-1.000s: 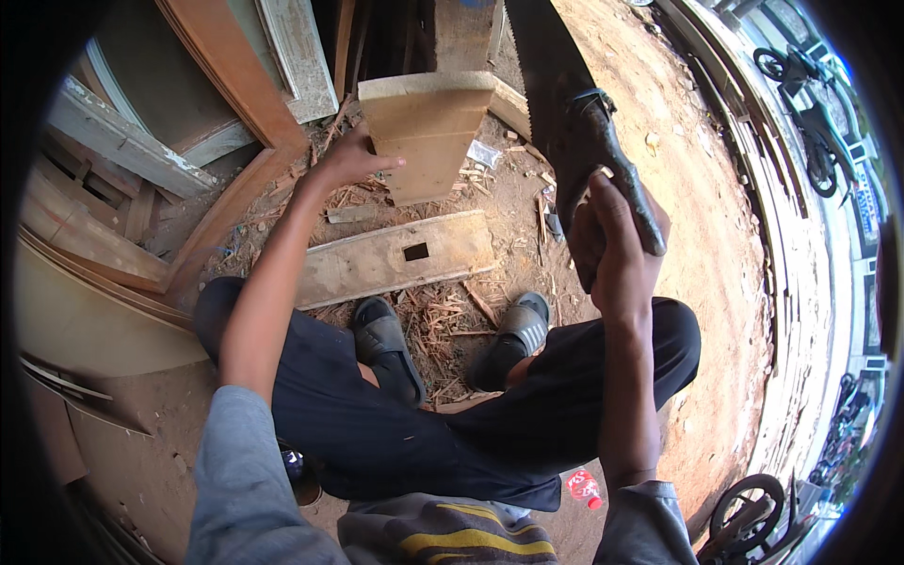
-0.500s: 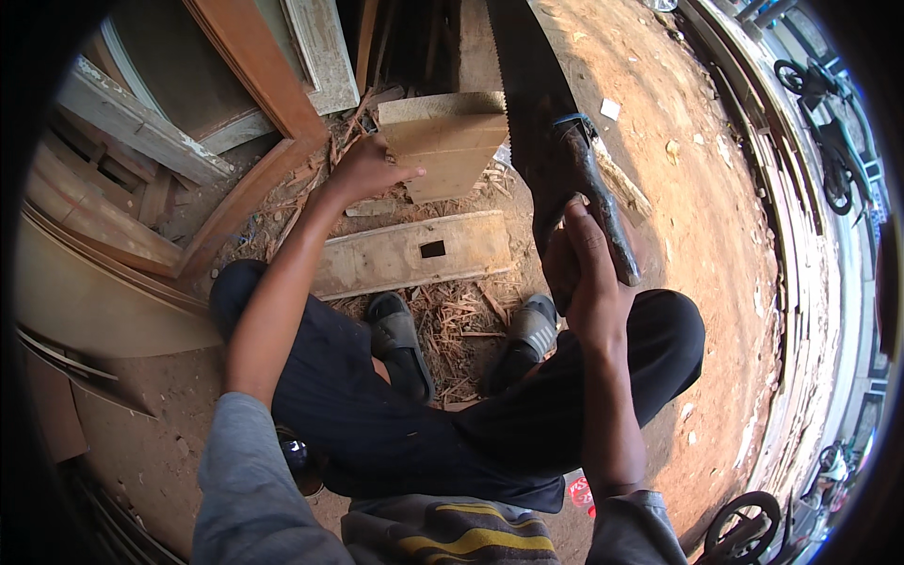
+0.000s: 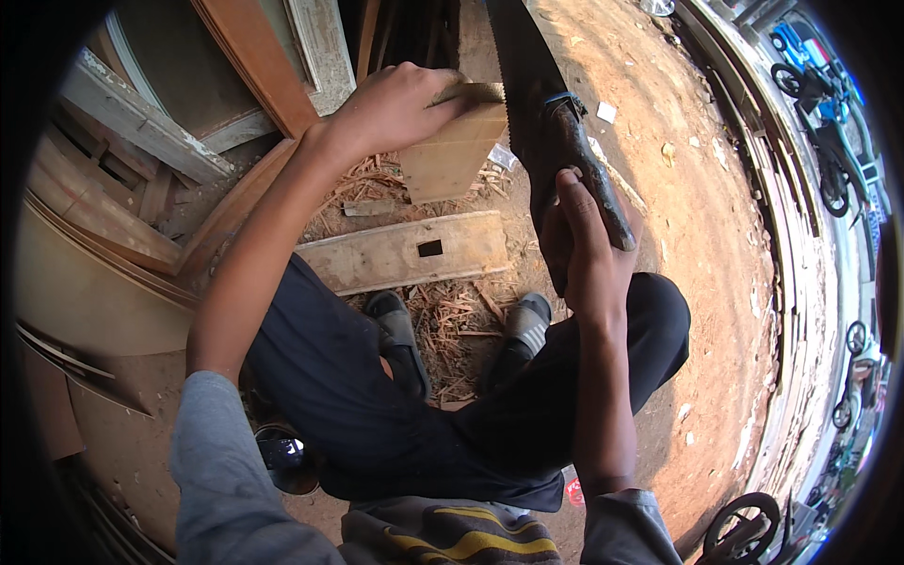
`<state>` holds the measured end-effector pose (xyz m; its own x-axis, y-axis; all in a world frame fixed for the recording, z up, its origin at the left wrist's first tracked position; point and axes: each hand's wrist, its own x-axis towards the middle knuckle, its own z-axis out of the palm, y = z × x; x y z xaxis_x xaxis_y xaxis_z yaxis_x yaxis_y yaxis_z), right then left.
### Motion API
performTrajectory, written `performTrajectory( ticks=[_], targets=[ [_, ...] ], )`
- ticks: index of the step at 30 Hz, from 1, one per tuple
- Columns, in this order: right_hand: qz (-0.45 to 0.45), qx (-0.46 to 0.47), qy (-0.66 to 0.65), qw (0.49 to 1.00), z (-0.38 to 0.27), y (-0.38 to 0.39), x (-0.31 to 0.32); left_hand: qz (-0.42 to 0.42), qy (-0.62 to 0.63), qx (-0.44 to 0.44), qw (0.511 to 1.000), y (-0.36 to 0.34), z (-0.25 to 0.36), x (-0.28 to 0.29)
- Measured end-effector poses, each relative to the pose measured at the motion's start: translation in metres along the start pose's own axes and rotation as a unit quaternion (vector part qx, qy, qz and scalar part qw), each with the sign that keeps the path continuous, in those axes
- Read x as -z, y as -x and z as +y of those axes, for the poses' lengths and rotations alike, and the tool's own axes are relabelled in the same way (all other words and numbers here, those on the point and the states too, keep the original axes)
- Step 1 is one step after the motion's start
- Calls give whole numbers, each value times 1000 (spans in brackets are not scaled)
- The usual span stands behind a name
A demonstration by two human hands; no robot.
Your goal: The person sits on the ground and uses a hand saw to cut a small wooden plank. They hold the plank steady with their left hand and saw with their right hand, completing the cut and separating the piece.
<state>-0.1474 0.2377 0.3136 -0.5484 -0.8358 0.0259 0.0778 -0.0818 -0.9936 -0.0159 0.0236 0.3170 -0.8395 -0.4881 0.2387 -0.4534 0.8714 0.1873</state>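
My right hand (image 3: 591,235) is wrapped round the dark handle of a handsaw (image 3: 529,61), its thumb along the grip. The saw's blade points away from me, with the toothed edge on the left, close against the right end of a pale wooden board (image 3: 454,158). My left hand (image 3: 403,105) grips the top of this board from the left; its fingertips are partly hidden by the hand. Whether the teeth are cutting into the wood I cannot tell.
A plank (image 3: 377,252) with a rectangular hole lies before my sandalled feet, among wood shavings (image 3: 447,325). Wooden frames (image 3: 254,56) lean at the left, with curved-looking sheets (image 3: 104,292) nearer. Long stacked boards (image 3: 786,282) line the right; motorbikes (image 3: 829,155) stand beyond.
My left hand has moved from the board's left side up and over onto its top, and the forearm has swung outward. The right hand and handsaw have shifted slightly away from me.
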Motion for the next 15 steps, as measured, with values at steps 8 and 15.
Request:
performTrajectory(
  ticks=[8,15],
  targets=[
    [23,35,77,996,-8,1,-1,49,-120,-67,989,-14,5,-18],
    [16,11,50,999,-9,0,5,83,-56,-74,992,-15,6,-19]
  ],
)
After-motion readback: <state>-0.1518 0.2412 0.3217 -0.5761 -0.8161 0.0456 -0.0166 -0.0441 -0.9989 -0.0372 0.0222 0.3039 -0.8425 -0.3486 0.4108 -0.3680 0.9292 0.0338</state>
